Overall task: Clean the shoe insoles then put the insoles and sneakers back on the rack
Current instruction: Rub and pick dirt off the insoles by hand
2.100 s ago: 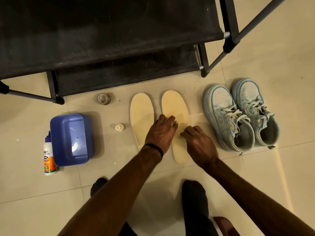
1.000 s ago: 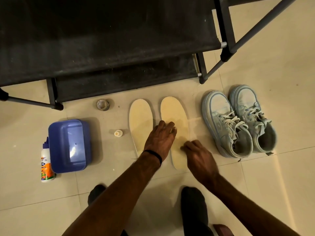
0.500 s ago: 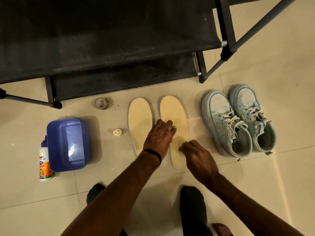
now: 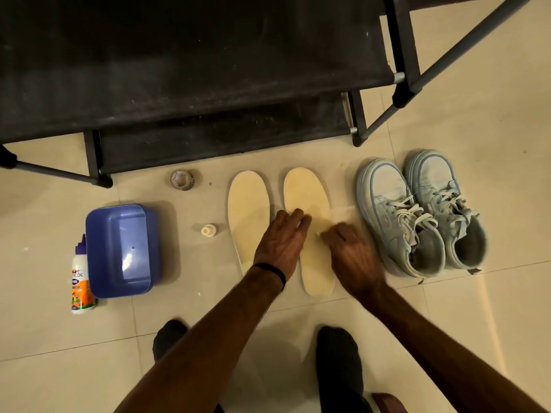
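Head view, frame centre: my left hand still presses flat on the right pale-yellow foam insole; my right hand, fingers curled (grasp unclear), has slid upward, so scrubbing continues.

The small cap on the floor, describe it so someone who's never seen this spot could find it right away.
Start at the black shoe rack and drop to the floor tiles before it. Between the blue tub and the left insole sits the small cap. It is cream and upright, smaller than the grey tape roll nearer the rack.
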